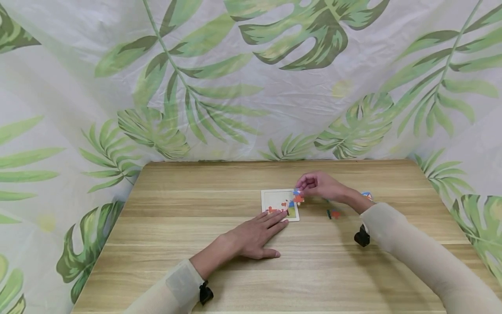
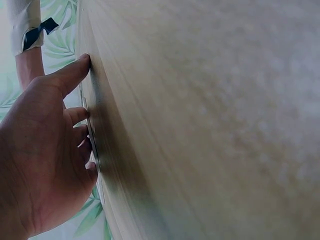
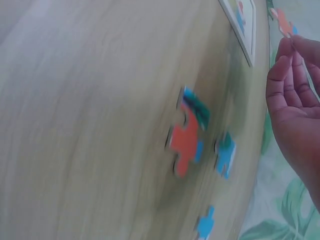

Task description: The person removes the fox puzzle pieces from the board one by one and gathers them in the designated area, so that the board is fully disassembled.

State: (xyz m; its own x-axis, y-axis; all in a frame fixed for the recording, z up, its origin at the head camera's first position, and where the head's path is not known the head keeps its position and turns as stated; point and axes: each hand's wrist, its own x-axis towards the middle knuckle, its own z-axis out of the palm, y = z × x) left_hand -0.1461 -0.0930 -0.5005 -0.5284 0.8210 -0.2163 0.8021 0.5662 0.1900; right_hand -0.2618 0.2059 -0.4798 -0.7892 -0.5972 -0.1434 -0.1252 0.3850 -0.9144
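Note:
A small jigsaw puzzle board [image 1: 276,191] with a white frame lies on the table, its lower part filled with colourful pieces. My left hand [image 1: 259,235] lies flat with fingers spread, the fingertips resting on the board's lower edge. In the left wrist view the left hand [image 2: 47,150] is seen from the side against the table. Between thumb and fingers, my right hand [image 1: 322,186] pinches an orange and blue puzzle piece [image 1: 299,196] above the board's right edge. The right wrist view shows the same puzzle piece [image 3: 285,22] at the fingertips of the right hand [image 3: 297,95].
Loose puzzle pieces lie on the wooden table [image 1: 176,209] right of the board: an orange one with a green part [image 3: 185,140], a blue one [image 3: 226,156] and another blue one [image 3: 205,224]. A leaf-patterned cloth [image 1: 219,87] hangs behind the table.

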